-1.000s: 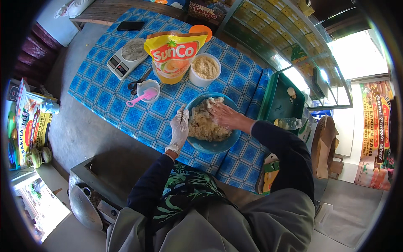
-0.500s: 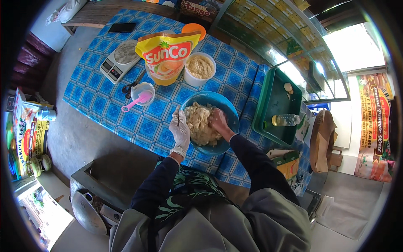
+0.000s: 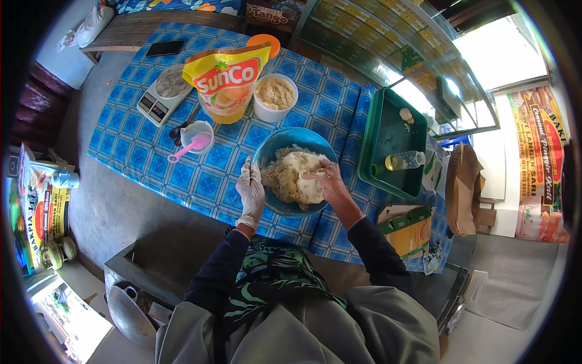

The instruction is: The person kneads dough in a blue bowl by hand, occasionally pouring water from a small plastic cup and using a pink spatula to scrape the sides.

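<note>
The hands are both at work on the near side of the counter: the left hand (image 3: 250,187), in a thin white glove, grips the left edge of a blue bowl (image 3: 303,138), while the bare right hand (image 3: 330,184) reaches in over the near right edge, its fingers bent against the dough (image 3: 296,175); whether they close on a piece of it cannot be told. The dough lies inside the bowl as a pale, lumpy mass, smoother on top toward the right. The bowl sits on the blue checked cover of the counter (image 3: 188,191). Just beyond it stands a white tub (image 3: 276,115) filled with a beige, crumbly-looking substance, and to the left of that a yellow pouch (image 3: 225,91) stands upright. Left of the bowl is a white cup (image 3: 206,149) with a pink spoon (image 3: 197,143) in it, its handle jutting out over the rim. Dark-handled scissors (image 3: 175,134) lie just left of the cup, near a white scale (image 3: 159,109). Farther off are a black phone (image 3: 165,48) and, behind the pouch, an orange disc (image 3: 264,43). To the right, a green tray (image 3: 388,133) holds a bottle (image 3: 405,160) of yellowish liquid lying on its side. Nearer, a yellow and green box (image 3: 406,233) rests at the right.
</note>
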Tool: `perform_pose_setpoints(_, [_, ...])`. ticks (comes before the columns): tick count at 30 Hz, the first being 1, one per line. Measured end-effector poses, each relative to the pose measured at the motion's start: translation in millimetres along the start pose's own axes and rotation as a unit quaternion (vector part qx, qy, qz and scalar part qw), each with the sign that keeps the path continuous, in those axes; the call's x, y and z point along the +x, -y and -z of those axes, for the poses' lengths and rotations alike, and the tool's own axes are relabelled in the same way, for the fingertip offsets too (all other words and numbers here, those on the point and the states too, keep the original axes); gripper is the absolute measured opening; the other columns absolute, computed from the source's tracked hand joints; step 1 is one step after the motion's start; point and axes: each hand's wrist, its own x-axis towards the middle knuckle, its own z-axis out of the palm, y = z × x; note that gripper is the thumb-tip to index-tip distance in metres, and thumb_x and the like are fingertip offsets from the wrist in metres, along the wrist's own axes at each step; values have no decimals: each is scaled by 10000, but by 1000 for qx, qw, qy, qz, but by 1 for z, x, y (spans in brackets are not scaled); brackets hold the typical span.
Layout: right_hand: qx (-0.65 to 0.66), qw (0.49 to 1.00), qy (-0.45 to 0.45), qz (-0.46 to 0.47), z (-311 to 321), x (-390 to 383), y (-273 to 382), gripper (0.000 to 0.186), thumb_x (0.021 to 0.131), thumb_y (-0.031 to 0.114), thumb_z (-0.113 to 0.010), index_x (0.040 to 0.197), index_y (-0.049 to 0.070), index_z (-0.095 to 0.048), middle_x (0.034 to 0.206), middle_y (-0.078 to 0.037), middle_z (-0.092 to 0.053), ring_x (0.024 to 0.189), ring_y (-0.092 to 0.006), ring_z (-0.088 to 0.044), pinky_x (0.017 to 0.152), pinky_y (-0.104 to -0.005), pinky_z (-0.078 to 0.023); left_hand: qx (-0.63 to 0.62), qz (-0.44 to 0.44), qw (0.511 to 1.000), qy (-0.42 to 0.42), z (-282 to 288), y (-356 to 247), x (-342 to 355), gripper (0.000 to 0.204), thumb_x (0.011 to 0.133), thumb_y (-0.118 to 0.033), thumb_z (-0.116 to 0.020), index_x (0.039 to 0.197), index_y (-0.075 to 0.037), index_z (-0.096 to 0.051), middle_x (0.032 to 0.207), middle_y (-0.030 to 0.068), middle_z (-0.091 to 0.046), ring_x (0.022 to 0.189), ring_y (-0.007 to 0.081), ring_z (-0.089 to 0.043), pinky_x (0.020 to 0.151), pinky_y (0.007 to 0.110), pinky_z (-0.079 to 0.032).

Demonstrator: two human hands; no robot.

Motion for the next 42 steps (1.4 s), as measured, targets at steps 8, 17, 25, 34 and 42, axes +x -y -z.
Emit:
perform_pose_setpoints(8, [-570,731,238,290,-21,-10,45,491,668,138,-686,1097,-87,-610,1167,-270,-593,1202,-411,-484,1003,-449,-393,-34,-9,999,-5,-1,7,-1,381,1051,-121,-410,1370,85,-436,1323,83,-489,1111,86,-472,1035,212,-387])
perform_pose_setpoints(17, [-585,670,328,317,-56,39,-5,297,764,180,-626,985,-7,-691,1024,-185,-642,1051,-332,-520,904,-504,-372,-137,38,989,-44,-11,4,-4,386,1047,-122,-419,1362,102,-438,1350,70,-487,1089,66,-481,1024,195,-407])
perform_pose_setpoints(25, [-601,743,201,215,-101,61,-6,228,773,281,-614,849,83,-697,845,-142,-675,872,-320,-621,764,-515,-378,-33,-12,998,-56,-12,5,-4,362,1045,-111,-427,1330,105,-483,1294,88,-535,1080,76,-481,1003,209,-408])
perform_pose_setpoints(34, [-382,896,213,76,-69,86,-52,322,802,254,-640,1040,37,-631,938,-165,-644,920,-359,-628,803,-447,-459,-82,-53,994,-47,-4,17,4,383,1044,-118,-426,1363,93,-452,1267,90,-530,1065,79,-482,958,186,-382])
perform_pose_setpoints(42, [-449,881,-69,130,0,42,-12,327,721,273,-746,901,18,-652,871,-152,-636,923,-371,-566,747,-531,-428,-244,83,964,-69,7,15,5,382,1028,-96,-469,1358,95,-456,1263,76,-530,1007,75,-509,955,176,-412])
